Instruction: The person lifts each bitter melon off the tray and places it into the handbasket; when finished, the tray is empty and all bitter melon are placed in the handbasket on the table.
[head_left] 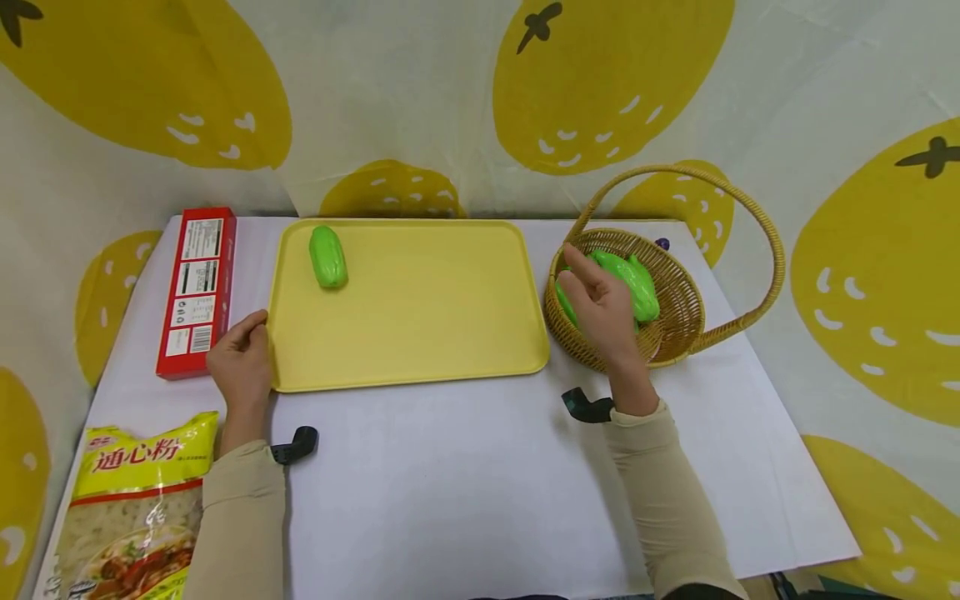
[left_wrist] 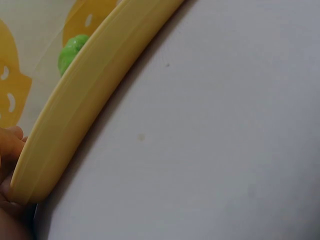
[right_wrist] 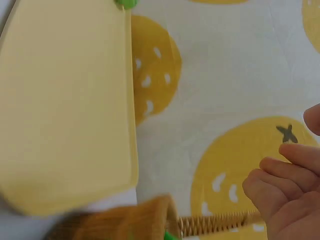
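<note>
My left hand (head_left: 243,362) pinches the left rim of a yellow tray (head_left: 420,317), near its front corner. In the left wrist view the tray's side wall (left_wrist: 75,120) runs up from fingers at the lower left. A green plastic vegetable (head_left: 327,257), cucumber-like, lies at the tray's back left. My right hand (head_left: 600,304) is over a wicker basket (head_left: 682,308), its fingers loosely bent with nothing between them. Bright green toy produce (head_left: 641,292) in the basket is partly hidden by that hand. The right wrist view shows the relaxed fingers (right_wrist: 290,180) apart from the tray.
A red box (head_left: 197,292) stands left of the tray, close by my left hand. At the front left lies a bag of pasta (head_left: 135,508). The basket's tall handle (head_left: 776,250) arches out to the right. A small purple thing (head_left: 662,244) shows behind the basket.
</note>
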